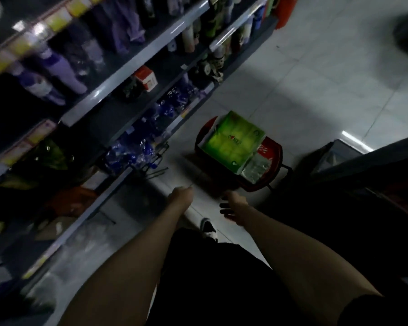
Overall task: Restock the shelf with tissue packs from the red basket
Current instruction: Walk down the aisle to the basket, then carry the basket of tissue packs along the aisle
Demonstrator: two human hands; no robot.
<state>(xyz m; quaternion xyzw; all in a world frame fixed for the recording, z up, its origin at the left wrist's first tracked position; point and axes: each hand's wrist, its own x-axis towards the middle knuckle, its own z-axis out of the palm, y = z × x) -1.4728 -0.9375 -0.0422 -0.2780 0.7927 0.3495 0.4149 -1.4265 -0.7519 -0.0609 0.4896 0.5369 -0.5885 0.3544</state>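
The red basket (272, 158) sits on the pale tiled floor (316, 74) of the aisle, just off the front edge of the bottom shelf (118, 182), and the big green tissue pack (233, 142) lies flat across its top. The pack's long axis runs along the aisle, parallel to the shelf edge, its printed face turned up and its far short end poking past the basket's far rim. Beside it, at the basket's near corner, a smaller clear-wrapped pack (257, 169) is wedged between the green one and the red wall. Both arms of the person are stretched down toward the basket. The left hand (181, 194) hangs over bare floor between the shelf edge and the basket, its grip curled loosely together with nothing in it that I can make out. The right hand (233, 204) is just short of the basket's near rim, its fingers (224, 205) spread apart and pointing down, touching neither the basket nor the pack. A black-and-white shoe (207, 228) shows on the floor below the hands. Blue-wrapped packs (137, 149) fill the low shelf beside the basket, purple bottles (57, 71) the ones above; the light is dim and the shelves are blurred.
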